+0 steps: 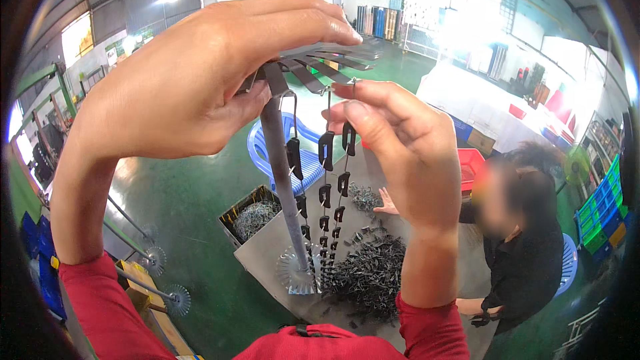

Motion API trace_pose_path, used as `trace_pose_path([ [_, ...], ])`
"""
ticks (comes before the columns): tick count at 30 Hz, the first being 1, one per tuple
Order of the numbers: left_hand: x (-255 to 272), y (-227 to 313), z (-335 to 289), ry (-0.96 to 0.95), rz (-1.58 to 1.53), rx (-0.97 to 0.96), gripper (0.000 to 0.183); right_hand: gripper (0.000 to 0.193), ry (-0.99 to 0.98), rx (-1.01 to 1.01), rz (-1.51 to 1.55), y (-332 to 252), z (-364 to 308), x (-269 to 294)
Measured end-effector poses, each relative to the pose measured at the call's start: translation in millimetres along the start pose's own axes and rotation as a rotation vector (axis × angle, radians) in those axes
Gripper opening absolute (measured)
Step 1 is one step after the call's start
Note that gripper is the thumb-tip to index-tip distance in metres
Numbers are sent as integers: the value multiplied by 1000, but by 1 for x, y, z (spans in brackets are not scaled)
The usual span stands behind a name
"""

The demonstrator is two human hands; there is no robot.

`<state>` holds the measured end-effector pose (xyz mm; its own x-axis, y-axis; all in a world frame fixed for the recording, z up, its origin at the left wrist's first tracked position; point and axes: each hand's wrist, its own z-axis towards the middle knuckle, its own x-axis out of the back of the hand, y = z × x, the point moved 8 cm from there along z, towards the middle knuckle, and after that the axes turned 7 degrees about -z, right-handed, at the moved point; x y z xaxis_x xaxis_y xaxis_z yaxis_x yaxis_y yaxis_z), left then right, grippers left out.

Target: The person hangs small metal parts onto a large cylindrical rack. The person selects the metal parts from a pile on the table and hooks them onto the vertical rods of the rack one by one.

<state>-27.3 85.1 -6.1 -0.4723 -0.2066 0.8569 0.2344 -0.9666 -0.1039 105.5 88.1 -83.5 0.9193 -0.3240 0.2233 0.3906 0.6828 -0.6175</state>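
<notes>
A grey slotted metal disc (308, 75), its tabs spread like a fan, sits high on an upright metal pole (277, 153). My left hand (173, 73) is closed on the disc, fingers over the top and thumb underneath. From the tabs hang several wire strands of small black clip-like parts (325, 150), reaching down toward a lower slotted disc (293, 270). With thumb and forefinger, my right hand (410, 153) pinches the wire hook at the top of the rightmost strand, against a tab's edge. The fingertips partly cover the hook.
A heap of black parts (377, 273) lies on the grey table (267, 253) below. Beside it stands a crate of metal pieces (257, 219). A blue chair (303, 160) is behind. On the right, a co-worker in black (523, 260) reaches over a smaller pile (363, 197), near a red tray (471, 167).
</notes>
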Motion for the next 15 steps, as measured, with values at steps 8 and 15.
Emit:
trace_pose_path([
  [8, -2, -2, -3, 29, 61, -45, 58, 14, 117, -2, 156, -2, 3, 2],
  [15, -2, -3, -4, -23, 130, -15, 59, 15, 168, -203, -48, 42, -5, 57],
])
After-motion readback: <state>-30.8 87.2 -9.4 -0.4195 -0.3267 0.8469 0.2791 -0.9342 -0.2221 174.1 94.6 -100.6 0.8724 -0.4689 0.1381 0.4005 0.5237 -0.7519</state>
